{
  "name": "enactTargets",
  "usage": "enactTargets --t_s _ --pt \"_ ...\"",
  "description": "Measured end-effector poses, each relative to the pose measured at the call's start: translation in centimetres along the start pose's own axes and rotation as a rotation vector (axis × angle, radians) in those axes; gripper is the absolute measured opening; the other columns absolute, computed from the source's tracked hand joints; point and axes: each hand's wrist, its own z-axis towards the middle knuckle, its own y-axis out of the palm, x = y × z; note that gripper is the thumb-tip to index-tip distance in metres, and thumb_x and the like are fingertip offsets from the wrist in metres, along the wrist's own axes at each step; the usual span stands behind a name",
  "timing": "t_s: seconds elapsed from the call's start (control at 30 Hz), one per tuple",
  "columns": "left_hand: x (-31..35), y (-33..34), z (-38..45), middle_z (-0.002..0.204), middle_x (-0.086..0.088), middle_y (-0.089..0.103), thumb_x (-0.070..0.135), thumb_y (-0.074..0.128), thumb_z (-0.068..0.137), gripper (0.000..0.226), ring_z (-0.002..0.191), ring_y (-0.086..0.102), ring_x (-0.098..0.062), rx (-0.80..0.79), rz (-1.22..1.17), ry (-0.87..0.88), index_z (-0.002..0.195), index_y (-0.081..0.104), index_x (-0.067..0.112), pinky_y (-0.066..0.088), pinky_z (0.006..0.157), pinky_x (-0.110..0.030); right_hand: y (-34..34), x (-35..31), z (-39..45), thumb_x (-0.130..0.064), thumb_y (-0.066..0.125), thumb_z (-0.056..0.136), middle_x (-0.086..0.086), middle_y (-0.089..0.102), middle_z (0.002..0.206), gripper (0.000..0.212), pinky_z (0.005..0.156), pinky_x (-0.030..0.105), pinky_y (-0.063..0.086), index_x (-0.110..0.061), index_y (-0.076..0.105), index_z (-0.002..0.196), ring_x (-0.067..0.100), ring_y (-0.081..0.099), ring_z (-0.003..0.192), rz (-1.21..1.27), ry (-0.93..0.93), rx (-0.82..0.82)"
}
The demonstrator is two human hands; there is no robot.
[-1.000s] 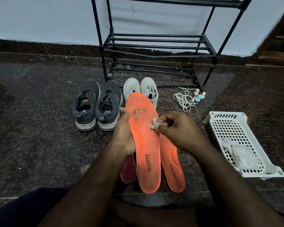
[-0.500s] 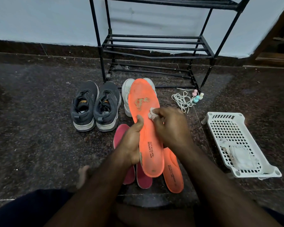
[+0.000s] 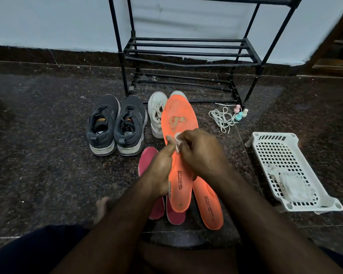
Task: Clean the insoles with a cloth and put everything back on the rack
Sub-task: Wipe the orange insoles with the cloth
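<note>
My left hand (image 3: 161, 167) grips an orange insole (image 3: 179, 123) by its left edge and holds it up, toe end away from me. A worn patch shows near the toe. My right hand (image 3: 201, 153) pinches a small white cloth (image 3: 178, 143) and presses it on the insole's middle. A second orange insole (image 3: 208, 204) and two pink insoles (image 3: 147, 161) lie on the floor beneath. The black shoe rack (image 3: 186, 54) stands at the wall, its shelves bare.
A pair of dark grey sneakers (image 3: 115, 125) and white sneakers (image 3: 155, 113) sit before the rack. White laces (image 3: 222, 117) and small pastel bottles (image 3: 239, 113) lie right of them. A white perforated basket (image 3: 289, 171) holds white wipes at the right.
The insole has been lifted higher and tilted away, exposing the pink insoles below. My left hand slid down to its middle edge, and my right hand with the cloth moved closer to my left thumb.
</note>
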Motion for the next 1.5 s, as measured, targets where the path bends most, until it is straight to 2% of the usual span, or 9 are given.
enactTargets --t_s 0.13,0.5,0.67,0.9,1.03,1.13,1.23,1.33,1.5 --pt "1.1 -0.1 -0.1 0.104 -0.014 0.073 0.068 0.031 0.096 0.069 0.094 0.071 -0.028 0.008 -0.012 0.037 0.111 0.069 0.011 0.052 0.089 -0.041 0.4 -0.2 -0.9 -0.023 0.057 0.083 0.003 0.071 0.094 0.019 0.079 0.036 0.05 -0.022 0.072 0.095 0.022 0.063 0.094 -0.037 -0.034 -0.225" --pt "2.8 -0.2 -0.4 0.122 -0.023 0.068 0.076 0.022 0.093 0.088 0.111 0.067 -0.033 0.013 -0.148 0.091 0.138 0.053 0.007 0.048 0.095 -0.052 -0.5 -0.9 -1.7 -0.02 0.063 0.082 -0.004 0.072 0.083 0.011 0.069 0.029 0.048 -0.018 0.074 0.083 0.013 0.064 0.081 0.049 -0.023 -0.327" --pt "3.5 -0.4 -0.9 0.112 -0.019 0.072 0.07 0.023 0.098 0.081 0.102 0.07 -0.031 0.005 -0.128 0.147 0.133 0.057 0.004 0.049 0.096 -0.05 -1.0 0.0 -1.8 -0.021 0.068 0.084 -0.012 0.068 0.076 0.006 0.062 0.017 0.043 -0.022 0.073 0.086 0.0 0.058 0.067 0.217 0.112 -0.153" --pt "2.5 0.4 -1.7 0.11 -0.015 0.069 0.043 0.045 0.096 0.05 0.098 0.068 -0.028 -0.076 -0.082 0.085 0.116 0.067 0.003 0.048 0.097 -0.04 0.2 -0.5 -1.6 -0.018 0.068 0.085 -0.003 0.069 0.095 0.013 0.079 0.026 0.046 -0.018 0.074 0.096 0.012 0.062 0.087 0.246 0.132 0.103" --pt "1.8 0.2 -1.0 0.105 -0.013 0.073 0.051 0.03 0.104 0.065 0.098 0.071 -0.026 -0.022 -0.126 0.102 0.101 0.078 0.006 0.055 0.092 -0.037 0.2 -1.1 -1.7 -0.018 0.061 0.086 0.001 0.072 0.101 0.017 0.085 0.029 0.039 -0.018 0.074 0.098 0.019 0.061 0.097 0.02 0.025 -0.059" --pt "1.8 0.3 -0.9 0.121 -0.02 0.067 0.059 0.029 0.101 0.068 0.126 0.057 -0.035 0.004 -0.134 0.109 0.122 0.066 0.006 0.041 0.111 -0.049 0.0 -1.6 -2.1 -0.018 0.058 0.086 0.004 0.071 0.094 0.017 0.074 0.031 0.043 -0.019 0.073 0.094 0.021 0.062 0.092 -0.008 0.038 -0.193" --pt "2.2 0.4 -0.9 0.121 -0.016 0.07 0.062 0.027 0.101 0.07 0.12 0.063 -0.034 0.015 -0.121 0.134 0.137 0.053 0.009 0.049 0.097 -0.051 -0.6 -1.5 -2.2 -0.019 0.061 0.083 -0.006 0.068 0.078 0.01 0.064 0.025 0.042 -0.018 0.071 0.083 0.008 0.06 0.073 0.076 0.062 -0.333" --pt "2.6 0.4 -1.2 0.111 -0.014 0.073 0.06 0.027 0.101 0.068 0.101 0.071 -0.029 0.027 -0.102 0.147 0.129 0.057 0.006 0.053 0.092 -0.046 -0.7 -1.5 -2.2 -0.016 0.063 0.084 -0.01 0.066 0.079 0.008 0.061 0.015 0.04 -0.02 0.07 0.085 0.002 0.057 0.07 0.187 0.085 -0.165" --pt "2.2 0.8 -1.2 0.131 -0.028 0.061 0.066 0.03 0.098 0.077 0.124 0.059 -0.035 0.064 -0.088 0.086 0.137 0.055 0.004 0.04 0.11 -0.05 0.6 -2.3 -2.4 -0.017 0.063 0.084 -0.005 0.07 0.081 0.011 0.066 0.023 0.042 -0.02 0.072 0.087 0.008 0.06 0.075 0.169 0.004 -0.181"
